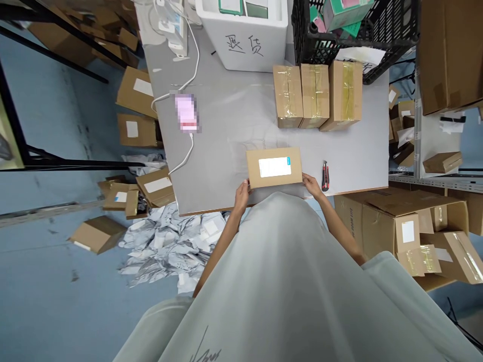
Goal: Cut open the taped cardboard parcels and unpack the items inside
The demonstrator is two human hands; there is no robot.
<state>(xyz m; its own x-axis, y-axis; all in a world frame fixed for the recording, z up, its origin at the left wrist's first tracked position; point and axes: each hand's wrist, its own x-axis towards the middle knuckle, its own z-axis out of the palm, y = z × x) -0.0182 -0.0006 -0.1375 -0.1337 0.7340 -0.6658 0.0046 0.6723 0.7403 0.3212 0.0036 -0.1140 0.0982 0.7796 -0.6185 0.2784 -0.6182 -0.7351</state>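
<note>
A flat brown cardboard box (274, 168) with a white label on top lies at the near edge of the grey table (226, 125). My left hand (241, 195) grips its left near corner, fingers curled round the edge. My right hand (312, 185) holds its right near corner the same way. A red and black utility knife (325, 175) lies on the table just right of my right hand.
Three taped brown boxes (317, 95) stand in a row at the back of the table, before a black crate (354, 30) and a white foam box (247, 35). A phone (186, 113) on a white cable lies left. Cartons and grey mailer bags (169, 246) litter the floor.
</note>
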